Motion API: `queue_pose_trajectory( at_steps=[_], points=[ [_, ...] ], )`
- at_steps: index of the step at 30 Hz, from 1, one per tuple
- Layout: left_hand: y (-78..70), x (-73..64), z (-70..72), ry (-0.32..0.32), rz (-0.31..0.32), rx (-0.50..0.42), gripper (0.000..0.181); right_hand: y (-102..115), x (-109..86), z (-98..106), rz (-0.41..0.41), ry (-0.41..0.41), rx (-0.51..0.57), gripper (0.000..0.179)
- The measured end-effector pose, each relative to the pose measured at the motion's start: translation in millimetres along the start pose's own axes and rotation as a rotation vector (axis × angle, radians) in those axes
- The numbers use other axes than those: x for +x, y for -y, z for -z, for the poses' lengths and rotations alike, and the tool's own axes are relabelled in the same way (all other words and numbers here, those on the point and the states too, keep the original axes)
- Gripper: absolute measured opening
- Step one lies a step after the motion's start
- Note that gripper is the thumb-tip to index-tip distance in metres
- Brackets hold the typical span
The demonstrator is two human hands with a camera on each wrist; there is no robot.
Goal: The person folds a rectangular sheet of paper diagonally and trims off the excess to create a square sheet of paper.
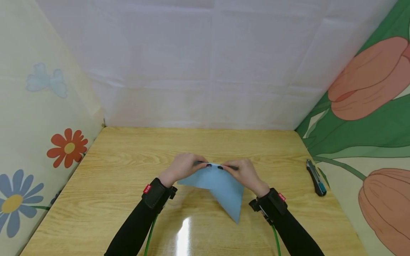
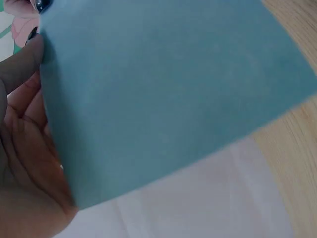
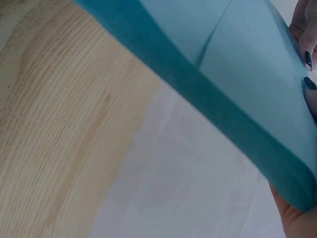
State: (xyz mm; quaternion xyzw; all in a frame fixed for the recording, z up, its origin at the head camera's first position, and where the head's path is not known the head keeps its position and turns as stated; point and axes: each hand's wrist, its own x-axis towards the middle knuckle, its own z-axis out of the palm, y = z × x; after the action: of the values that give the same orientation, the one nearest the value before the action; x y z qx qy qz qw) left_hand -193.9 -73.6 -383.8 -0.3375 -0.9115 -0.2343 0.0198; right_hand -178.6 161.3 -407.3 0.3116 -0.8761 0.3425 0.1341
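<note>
A light blue sheet of paper (image 1: 225, 190) hangs from both hands over the wooden table, its lower corner pointing down toward the front. My left hand (image 1: 184, 167) pinches the top edge, thumb on the near side. Close beside it, my right hand (image 1: 245, 172) pinches the same edge, the two thumbs almost meeting. In the left wrist view the paper (image 2: 173, 94) spreads flat and wide from the left thumb. The right wrist view shows a crease across the paper (image 3: 247, 74) and a darker folded strip along its edge.
A utility knife (image 1: 316, 177) with a dark body and teal part lies at the table's right edge. The wooden table (image 1: 128, 149) meets a white cloth backdrop (image 1: 198, 71) behind, with flower-patterned cloths on both sides. Green cables (image 1: 150, 236) trail from the wrist cameras.
</note>
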Motion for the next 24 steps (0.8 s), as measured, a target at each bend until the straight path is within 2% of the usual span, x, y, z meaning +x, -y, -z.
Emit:
queue_pose_trajectory(
  at_steps=[6,11,24],
  points=[
    [2.6,0.1,-1.2,-0.049,-0.049,-0.012,0.015,1.0,1.0,-1.2,-0.042,0.033,0.045,0.011],
    [1.1,0.4,-1.8,-0.057,-0.076,-0.023,0.015,2.0,1.7,-1.4,-0.074,0.066,0.080,0.013],
    [-3.3,4.4,-8.7,-0.078,-0.056,-0.114,0.012,1.8,1.4,-1.6,-0.102,0.097,0.118,0.014]
  ],
)
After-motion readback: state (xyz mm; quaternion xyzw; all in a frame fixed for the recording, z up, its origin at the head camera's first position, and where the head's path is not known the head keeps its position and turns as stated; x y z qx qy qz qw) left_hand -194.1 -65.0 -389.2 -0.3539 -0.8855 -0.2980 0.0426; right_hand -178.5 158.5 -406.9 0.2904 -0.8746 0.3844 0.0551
